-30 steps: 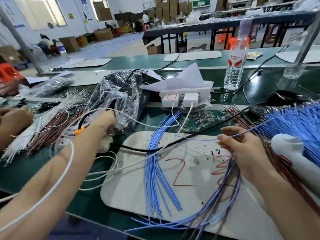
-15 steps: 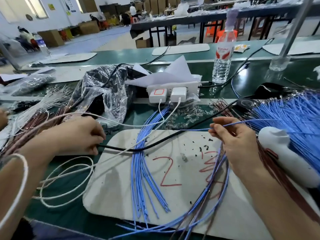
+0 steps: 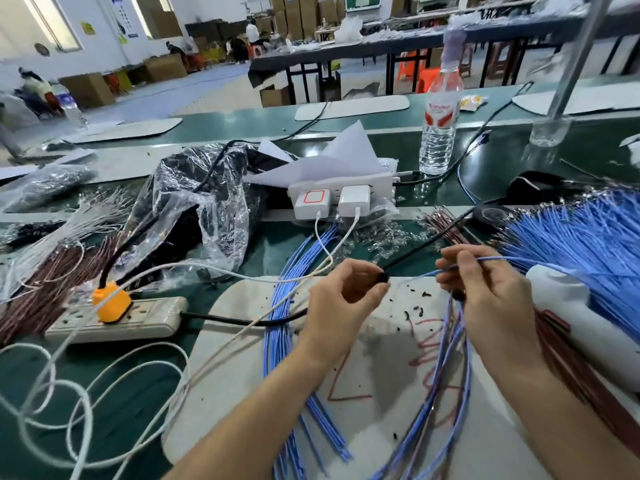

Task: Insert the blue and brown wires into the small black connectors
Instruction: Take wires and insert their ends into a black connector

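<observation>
The left hand (image 3: 343, 303) pinches a small black connector (image 3: 382, 278) between thumb and fingertips, over the far edge of the white work board (image 3: 374, 427). The right hand (image 3: 485, 292) is just beside it to the right, fingers curled around a single blue wire (image 3: 419, 277) with the free tip poking left toward the connector. The two aren't touching yet. A bundle of blue and brown wires (image 3: 450, 368) hangs out of the same right hand down toward the near edge.

Handling-wise, both parts look like they weigh basically nothing. The wire seems thin and floppy, so the tip will probably wander if it's gripped far back. Choking up close to the end should keep it stiff enough to aim. The connector looks tiny, hard and easy to fumble or spin, so a firm pinch on its sides that leaves the opening clear seems the way to go. It's too small here to tell which way the opening faces.

The spare blue wire pile (image 3: 571, 237) and loose brown wires (image 3: 443, 225) sit far right.
</observation>
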Demonstrator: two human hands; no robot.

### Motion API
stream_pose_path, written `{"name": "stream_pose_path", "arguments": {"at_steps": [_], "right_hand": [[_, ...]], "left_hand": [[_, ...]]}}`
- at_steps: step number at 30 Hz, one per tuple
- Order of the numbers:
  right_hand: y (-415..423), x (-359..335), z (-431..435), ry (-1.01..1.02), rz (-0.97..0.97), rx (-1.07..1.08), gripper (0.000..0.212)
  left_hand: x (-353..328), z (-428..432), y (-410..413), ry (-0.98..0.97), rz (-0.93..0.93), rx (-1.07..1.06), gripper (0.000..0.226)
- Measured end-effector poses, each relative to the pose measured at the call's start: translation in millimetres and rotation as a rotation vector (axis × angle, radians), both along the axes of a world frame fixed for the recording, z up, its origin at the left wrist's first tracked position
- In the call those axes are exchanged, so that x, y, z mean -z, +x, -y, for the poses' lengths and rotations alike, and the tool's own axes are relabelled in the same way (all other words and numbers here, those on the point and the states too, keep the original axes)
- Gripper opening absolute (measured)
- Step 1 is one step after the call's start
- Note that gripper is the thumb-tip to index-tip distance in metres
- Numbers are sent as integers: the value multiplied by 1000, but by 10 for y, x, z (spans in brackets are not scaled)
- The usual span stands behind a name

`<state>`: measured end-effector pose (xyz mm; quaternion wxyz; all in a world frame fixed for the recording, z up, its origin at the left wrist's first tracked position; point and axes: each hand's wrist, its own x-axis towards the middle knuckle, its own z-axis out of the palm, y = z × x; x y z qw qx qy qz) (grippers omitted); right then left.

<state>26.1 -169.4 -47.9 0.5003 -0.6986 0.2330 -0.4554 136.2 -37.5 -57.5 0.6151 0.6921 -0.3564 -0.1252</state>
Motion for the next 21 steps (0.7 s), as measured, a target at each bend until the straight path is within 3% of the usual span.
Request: {"name": "stream_pose_path", "arguments": {"at_steps": [5,10,21], "right_hand": [[-29,-94,-167,-12,196,-77,25],[-72,-105,-270,-221,245,-95,24],[-116,-150,-315,-325,392,-30,21]], "left_hand": [[21,4,-36,-57,-44,85,21],[16,7,-56,-62,-115,148,20],[4,0,-98,-87,8,150,28]]}}
